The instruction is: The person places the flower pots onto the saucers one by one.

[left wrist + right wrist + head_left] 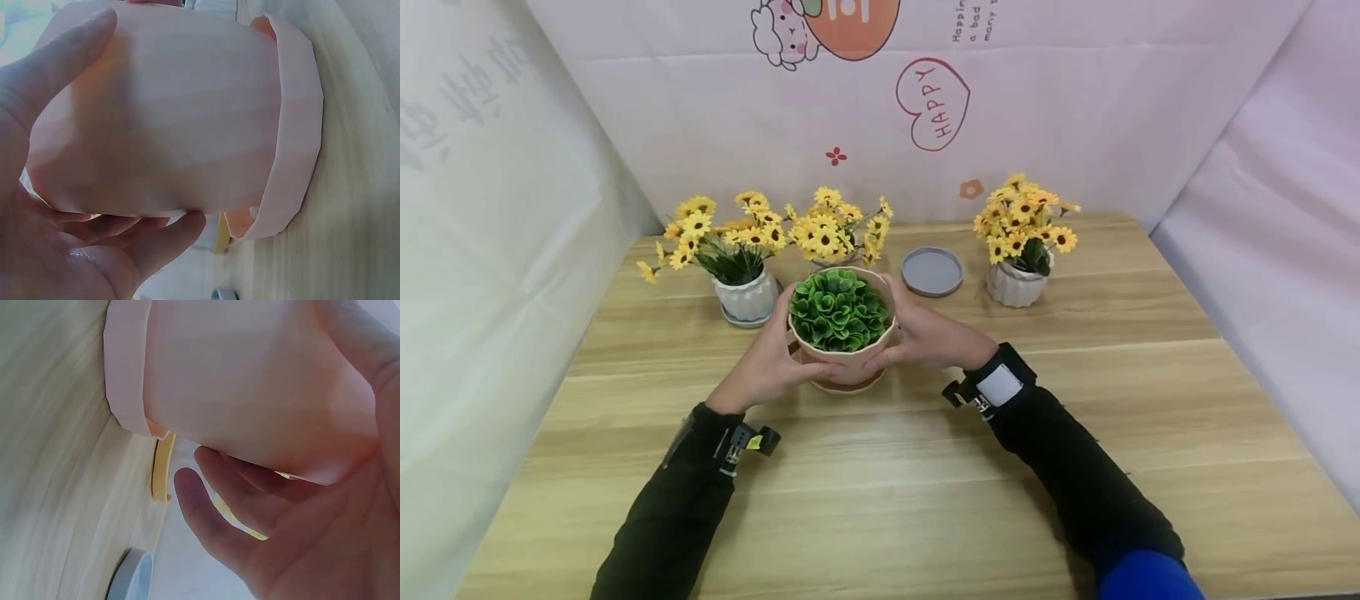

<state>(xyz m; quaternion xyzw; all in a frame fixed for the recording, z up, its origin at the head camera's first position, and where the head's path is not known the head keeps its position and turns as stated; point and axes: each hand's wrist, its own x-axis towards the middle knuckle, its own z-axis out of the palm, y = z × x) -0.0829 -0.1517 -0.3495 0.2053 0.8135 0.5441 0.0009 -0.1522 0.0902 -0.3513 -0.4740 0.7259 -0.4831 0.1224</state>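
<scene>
Pink flowerpot [169, 119], within its saucer [298, 131], gripped by left hand [769, 354] and right hand [928, 335], might tip if either slips.

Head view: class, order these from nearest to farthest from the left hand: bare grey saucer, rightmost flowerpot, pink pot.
1. Pink pot: touching the left hand, on its right.
2. Bare grey saucer: farther right, beyond the right hand.
3. Rightmost flowerpot: right of the saucer.
</scene>
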